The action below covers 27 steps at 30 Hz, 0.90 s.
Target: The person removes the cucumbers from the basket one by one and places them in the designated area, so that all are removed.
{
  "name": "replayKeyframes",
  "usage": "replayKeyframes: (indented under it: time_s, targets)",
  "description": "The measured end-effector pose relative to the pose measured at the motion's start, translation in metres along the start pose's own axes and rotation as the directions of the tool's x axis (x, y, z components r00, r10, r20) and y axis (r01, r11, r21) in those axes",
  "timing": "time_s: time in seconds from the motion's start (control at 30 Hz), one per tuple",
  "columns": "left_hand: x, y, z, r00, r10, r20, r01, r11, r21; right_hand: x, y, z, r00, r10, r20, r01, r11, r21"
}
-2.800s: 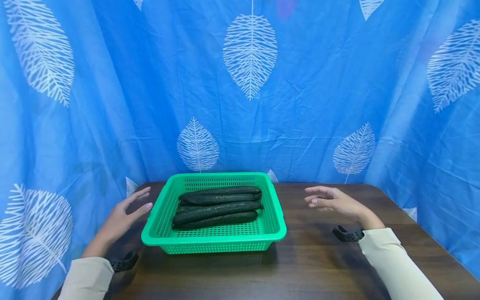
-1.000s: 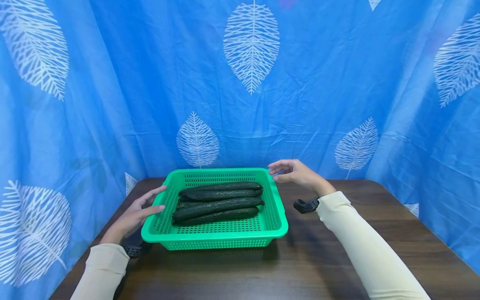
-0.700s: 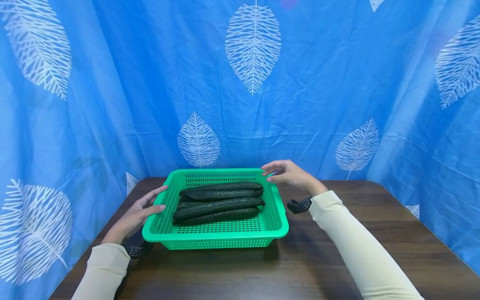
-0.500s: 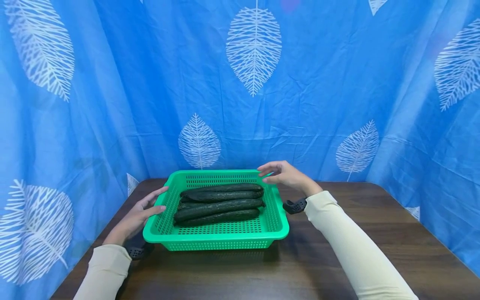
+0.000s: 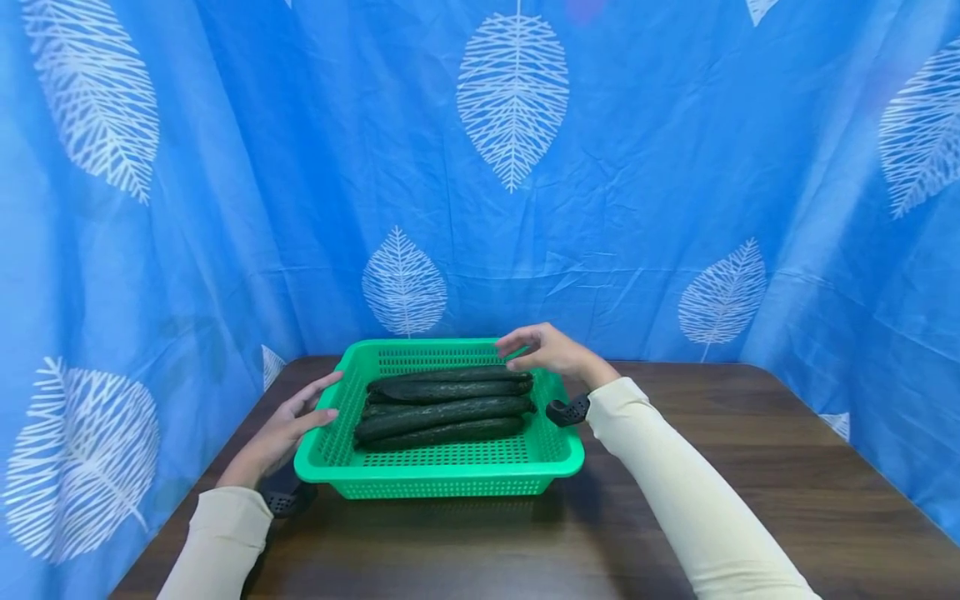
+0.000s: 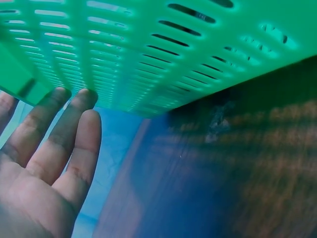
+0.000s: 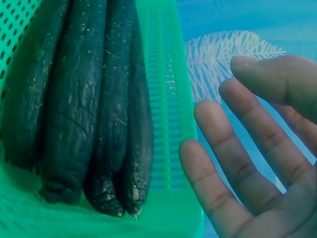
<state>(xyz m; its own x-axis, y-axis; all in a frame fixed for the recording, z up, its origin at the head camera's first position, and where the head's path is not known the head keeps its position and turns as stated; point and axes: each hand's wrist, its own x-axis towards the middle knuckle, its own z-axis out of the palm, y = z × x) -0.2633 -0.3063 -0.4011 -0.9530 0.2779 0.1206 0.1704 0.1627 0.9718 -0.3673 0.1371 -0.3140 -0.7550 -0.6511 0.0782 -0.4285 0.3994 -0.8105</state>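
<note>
Several long dark green cucumbers (image 5: 446, 412) lie side by side in a green plastic basket (image 5: 442, 473). My left hand (image 5: 272, 440) is at the basket's left rim, thumb and fingers spread. In the left wrist view, its fingertips (image 6: 86, 99) meet the slotted outer wall (image 6: 148, 54) of the basket. Over the far right corner hovers my right hand (image 5: 553, 350), fingers slightly bent and holding nothing. The right wrist view shows the fingers (image 7: 213, 124) beside the cucumbers' ends (image 7: 62, 186), apart from them.
The basket stands on a dark brown wooden table (image 5: 712, 467), towards its left side. Behind and at both sides hangs a blue curtain (image 5: 615, 167) with white leaf prints. Each wrist wears a black band (image 5: 567, 410).
My right hand has moved left from beside the basket to over its far right corner. My left hand has come in to the left rim. The cucumbers lie as before.
</note>
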Motion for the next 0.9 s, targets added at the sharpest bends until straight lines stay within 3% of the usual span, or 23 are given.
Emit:
replayKeyframes:
  time_s: [0.33,0.9]
  targets:
    - [0.004,0.0,0.003,1.0,-0.012,-0.005,0.012,0.999,-0.041,0.01,-0.004,0.016,0.998,0.023,0.062,-0.021,0.999,-0.033]
    - [0.001,0.001,0.001,1.0,-0.027,-0.003,0.027,0.999,-0.027,0.033,-0.009,0.043,0.984,0.054,0.167,-0.039,0.995,-0.089]
